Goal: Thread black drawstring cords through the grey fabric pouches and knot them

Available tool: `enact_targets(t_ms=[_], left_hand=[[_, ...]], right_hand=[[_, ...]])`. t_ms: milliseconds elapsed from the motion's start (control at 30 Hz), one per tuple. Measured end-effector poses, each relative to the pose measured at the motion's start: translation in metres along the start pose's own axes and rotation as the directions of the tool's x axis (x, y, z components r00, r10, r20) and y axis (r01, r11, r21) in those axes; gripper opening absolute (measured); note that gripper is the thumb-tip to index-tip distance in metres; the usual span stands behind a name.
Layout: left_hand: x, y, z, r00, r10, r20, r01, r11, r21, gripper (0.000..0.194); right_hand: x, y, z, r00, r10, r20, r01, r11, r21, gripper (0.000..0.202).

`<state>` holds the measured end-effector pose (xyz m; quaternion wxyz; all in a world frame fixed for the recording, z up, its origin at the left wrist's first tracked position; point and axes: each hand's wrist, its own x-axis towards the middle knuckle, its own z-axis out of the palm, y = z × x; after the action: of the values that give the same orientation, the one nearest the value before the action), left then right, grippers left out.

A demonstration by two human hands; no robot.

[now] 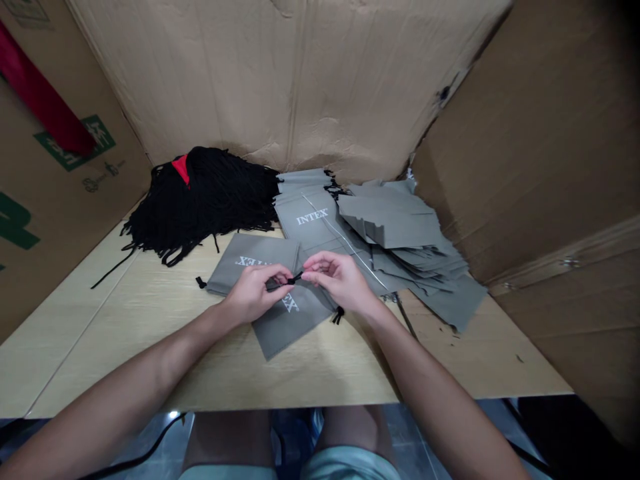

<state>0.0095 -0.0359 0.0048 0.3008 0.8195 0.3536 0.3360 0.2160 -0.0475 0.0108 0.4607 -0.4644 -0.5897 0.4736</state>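
Between my two hands is a short stretch of black cord [295, 278] with what looks like a knot in it. My left hand [257, 288] pinches one side, thumb against forefinger. On the other side my right hand [336, 275] grips the cord's end with its fingertips. Just beneath them lies a grey drawstring pouch [281, 333] with white lettering, set at an angle. A second grey pouch [235, 257] printed INTEX rests under and behind my left hand. Black cord ends [339, 315] stick out by my right wrist.
A big heap of black cords [200, 200] with a red scrap sits at the back left. Grey INTEX pouches [305, 223] and a fanned stack of grey fabric pieces [415, 233] lie at the back right, a thin metal rod [345, 240] across them. Cardboard walls [280, 73] enclose the table.
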Motion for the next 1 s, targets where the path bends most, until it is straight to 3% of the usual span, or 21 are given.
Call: enact_targets(t_ms=[267,467,733,1000], left_hand=[[0.000,-0.002,0.000,1.000,0.025,-0.015,-0.024,0.998,0.056,0.011],[-0.001,-0.004,0.002,0.999,0.051,0.006,-0.051,0.996,0.076,0.009],[0.000,0.000,0.003,0.999,-0.037,0.012,0.037,0.999,0.018,0.020],[-0.001,0.003,-0.001,0.997,-0.039,0.069,0.038,0.999,0.013,0.020]], right_hand=[[0.004,0.003,0.000,0.999,-0.039,-0.014,0.039,0.996,0.074,0.029],[0.000,-0.001,0.005,0.998,0.020,0.056,-0.024,0.997,0.079,0.039],[-0.002,0.003,0.007,0.998,-0.064,0.010,0.064,0.996,-0.056,0.026],[-0.007,-0.002,0.003,0.992,-0.112,0.052,0.121,0.962,-0.244,0.013]])
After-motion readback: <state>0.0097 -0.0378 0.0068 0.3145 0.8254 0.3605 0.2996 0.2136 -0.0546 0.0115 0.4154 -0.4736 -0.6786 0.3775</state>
